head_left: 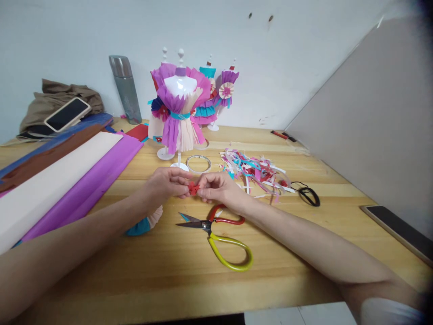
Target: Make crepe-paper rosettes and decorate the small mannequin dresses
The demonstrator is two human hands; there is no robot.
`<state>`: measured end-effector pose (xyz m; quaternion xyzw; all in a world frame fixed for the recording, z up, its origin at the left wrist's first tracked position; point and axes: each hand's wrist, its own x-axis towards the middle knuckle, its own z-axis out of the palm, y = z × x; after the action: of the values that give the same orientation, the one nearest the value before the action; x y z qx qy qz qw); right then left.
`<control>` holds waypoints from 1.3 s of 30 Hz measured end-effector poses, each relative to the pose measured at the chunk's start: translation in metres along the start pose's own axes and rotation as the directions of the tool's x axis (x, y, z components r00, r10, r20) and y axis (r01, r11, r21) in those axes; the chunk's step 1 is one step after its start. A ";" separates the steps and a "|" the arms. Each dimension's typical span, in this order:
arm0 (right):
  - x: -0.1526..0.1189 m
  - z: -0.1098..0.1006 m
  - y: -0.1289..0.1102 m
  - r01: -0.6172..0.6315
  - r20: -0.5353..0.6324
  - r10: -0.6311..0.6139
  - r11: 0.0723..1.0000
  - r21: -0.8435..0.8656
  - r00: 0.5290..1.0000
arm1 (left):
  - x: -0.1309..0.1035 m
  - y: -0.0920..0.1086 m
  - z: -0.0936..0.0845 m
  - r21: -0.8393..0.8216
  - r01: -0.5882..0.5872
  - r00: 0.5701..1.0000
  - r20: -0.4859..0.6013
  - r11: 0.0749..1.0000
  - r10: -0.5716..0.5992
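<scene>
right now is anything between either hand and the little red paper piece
Nothing visible: the left hand and the right hand both pinch the red paper piece at their fingertips. The scissors lie nearer, not between.

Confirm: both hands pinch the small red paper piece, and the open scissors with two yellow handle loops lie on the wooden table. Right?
Not quite: the head view shows open metal-bladed scissors with one red handle loop and one yellow. The left hand and right hand do pinch the small red paper piece; scissors lie on the wooden table.
</scene>
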<state>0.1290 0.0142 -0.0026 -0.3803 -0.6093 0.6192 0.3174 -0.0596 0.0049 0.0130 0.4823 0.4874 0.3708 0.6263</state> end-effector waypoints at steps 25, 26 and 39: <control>0.002 -0.001 -0.001 -0.060 -0.004 0.060 0.992 -0.114 0.998 | -0.003 -0.001 0.002 0.110 -0.171 0.968 0.206 0.979 0.146; 0.002 -0.001 -0.001 -0.058 -0.004 0.058 0.992 -0.112 0.998 | -0.004 0.000 0.003 0.115 -0.174 0.966 0.215 0.978 0.147; 0.003 -0.002 -0.003 0.006 -0.001 -0.007 0.984 -0.176 1.000 | -0.001 -0.007 0.006 0.048 -0.145 0.989 -0.029 0.988 0.147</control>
<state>0.1286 0.0180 -0.0001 -0.4055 -0.6624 0.5617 0.2853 -0.0541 0.0004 0.0069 0.5249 0.4693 0.4122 0.5783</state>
